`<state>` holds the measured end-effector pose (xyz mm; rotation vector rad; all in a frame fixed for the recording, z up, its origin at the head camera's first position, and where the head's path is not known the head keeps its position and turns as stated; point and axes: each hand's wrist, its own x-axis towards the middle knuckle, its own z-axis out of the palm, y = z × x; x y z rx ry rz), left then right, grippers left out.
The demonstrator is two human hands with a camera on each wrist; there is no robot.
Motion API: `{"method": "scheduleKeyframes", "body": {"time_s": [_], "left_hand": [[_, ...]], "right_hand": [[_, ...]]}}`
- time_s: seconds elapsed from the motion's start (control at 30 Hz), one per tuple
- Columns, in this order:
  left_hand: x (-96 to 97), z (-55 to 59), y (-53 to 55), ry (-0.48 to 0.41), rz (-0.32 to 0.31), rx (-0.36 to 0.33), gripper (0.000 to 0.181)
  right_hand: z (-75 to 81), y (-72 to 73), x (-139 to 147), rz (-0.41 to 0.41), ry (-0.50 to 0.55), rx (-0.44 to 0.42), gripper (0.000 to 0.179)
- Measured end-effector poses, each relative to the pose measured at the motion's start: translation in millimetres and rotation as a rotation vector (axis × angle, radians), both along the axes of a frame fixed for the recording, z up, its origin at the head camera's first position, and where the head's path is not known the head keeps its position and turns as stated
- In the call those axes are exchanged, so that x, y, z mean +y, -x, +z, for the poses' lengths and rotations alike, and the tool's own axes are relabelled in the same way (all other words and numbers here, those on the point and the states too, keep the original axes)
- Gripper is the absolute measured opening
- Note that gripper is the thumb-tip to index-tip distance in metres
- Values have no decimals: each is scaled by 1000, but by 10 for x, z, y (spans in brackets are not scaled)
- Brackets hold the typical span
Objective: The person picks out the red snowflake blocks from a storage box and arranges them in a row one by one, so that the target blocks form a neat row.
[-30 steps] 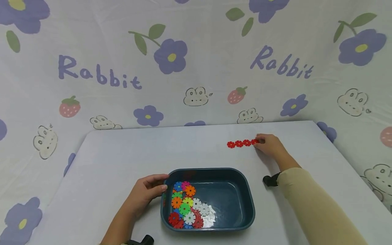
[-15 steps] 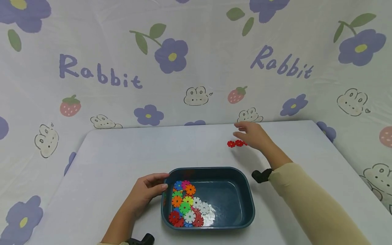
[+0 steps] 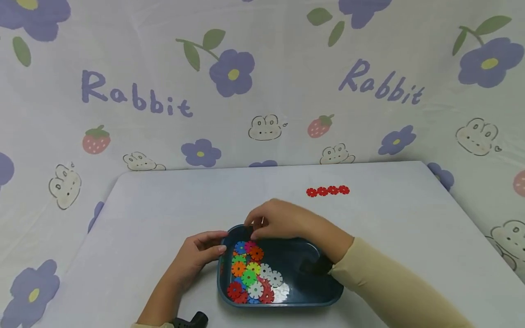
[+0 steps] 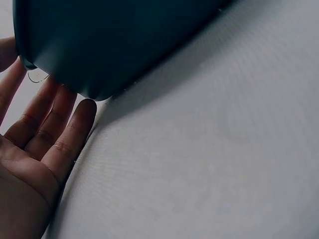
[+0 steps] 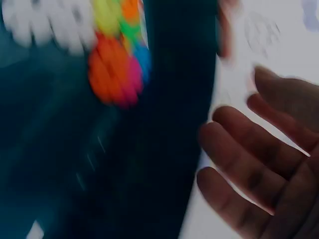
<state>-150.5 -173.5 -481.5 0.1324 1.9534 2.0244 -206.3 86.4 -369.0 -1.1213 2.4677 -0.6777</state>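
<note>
- Grasping the dark blue-green tray (image 3: 307, 289) by its far left corner with the left hand (image 3: 194, 255), thumb at the rim and other fingers along the outer wall.
- Reaching over the far left part of the same tray with the right hand (image 3: 279, 221), fingertips pointing down near the far rim, just right of the left grip.
- Holding nothing visible in the right hand: fingers slack, unclenched and slightly apart in the blurred right-wrist view.
- Unable to tell from these views about any contact between right fingertips and rim.
- Seeing a loose heap of notched discs (image 3: 248, 277) inside the tray, just right of the left grip and nearer the body than the right fingertips.
- Mixing red, orange, yellow, green, blue, pink and white in that heap, with pink, blue and orange closest to the right fingertips.
- Showing a row of four red discs (image 3: 322, 191) beyond the right hand and to its right, well apart from both hands.
- Resting tray and row alike on a white table (image 3: 172, 205), below both hands.
- Wearing a beige sleeve (image 3: 398, 282) behind the right hand.
- Showing a white cloth (image 3: 295, 68) beyond both hands, printed with flowers, strawberries, rabbits and "Rabbit".
</note>
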Motion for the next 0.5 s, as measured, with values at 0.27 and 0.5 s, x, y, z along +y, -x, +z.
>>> {"method": "scheduleKeyframes", "body": {"time_s": [0.27,0.5], "left_hand": [[-1,2,8,1,-8,27,41],[-18,2,-5,-12,-21,43,43]], "right_hand": [[-283,-240,-384,283,-246,-157,42],[-415,-350,-571,364,-287,-251,32]]}}
